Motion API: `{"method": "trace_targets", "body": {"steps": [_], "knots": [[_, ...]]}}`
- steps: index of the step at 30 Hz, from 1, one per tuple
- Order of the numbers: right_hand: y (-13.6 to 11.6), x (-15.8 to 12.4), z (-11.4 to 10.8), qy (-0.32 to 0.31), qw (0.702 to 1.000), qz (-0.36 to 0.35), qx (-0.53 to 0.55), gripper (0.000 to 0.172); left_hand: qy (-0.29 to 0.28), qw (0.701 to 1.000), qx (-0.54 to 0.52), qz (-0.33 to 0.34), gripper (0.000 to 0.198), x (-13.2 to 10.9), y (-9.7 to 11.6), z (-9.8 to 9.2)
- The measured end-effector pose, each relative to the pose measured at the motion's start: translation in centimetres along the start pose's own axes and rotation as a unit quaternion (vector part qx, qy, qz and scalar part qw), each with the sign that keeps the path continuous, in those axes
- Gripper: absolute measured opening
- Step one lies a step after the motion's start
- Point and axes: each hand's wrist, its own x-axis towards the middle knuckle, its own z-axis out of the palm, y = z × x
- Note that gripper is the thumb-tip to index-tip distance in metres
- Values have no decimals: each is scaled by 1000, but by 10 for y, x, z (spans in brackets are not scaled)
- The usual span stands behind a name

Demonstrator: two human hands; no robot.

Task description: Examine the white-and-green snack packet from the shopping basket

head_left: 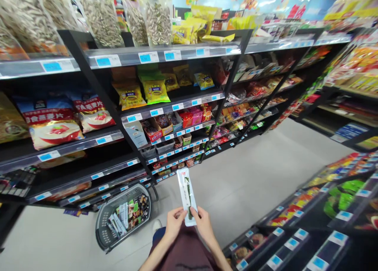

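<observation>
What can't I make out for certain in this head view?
All in the head view:
1. Back of the long packet: faces away from the camera.
2. Some fingers of the right hand: hidden behind the packet and the hand itself.
3. Lower contents of the basket: covered by the top packets.
4. Price tags: print too small and blurred.
5. Seed bags: tops cut off by the upper edge.

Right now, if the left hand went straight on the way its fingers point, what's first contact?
The slim packet, right at the left hand's fingertips. Past it, the line seems to run over grey floor; depth is unclear.
</observation>
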Motion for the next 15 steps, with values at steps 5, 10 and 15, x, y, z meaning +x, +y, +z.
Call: {"method": "trace_targets", "body": {"steps": [5,10,15], "knots": [[-4,-2,0,18,999,-29,-29,52,8,1000,5,4,45,-1,-5,-1],[-2,-3,-2,-17,996,-47,-71,52,12,1000,5,11,42,-2,-8,-2],[-2,-3,-2,-32,996,-35,-76,50,17,1000,14,15,43,-3,-9,-3]]}}
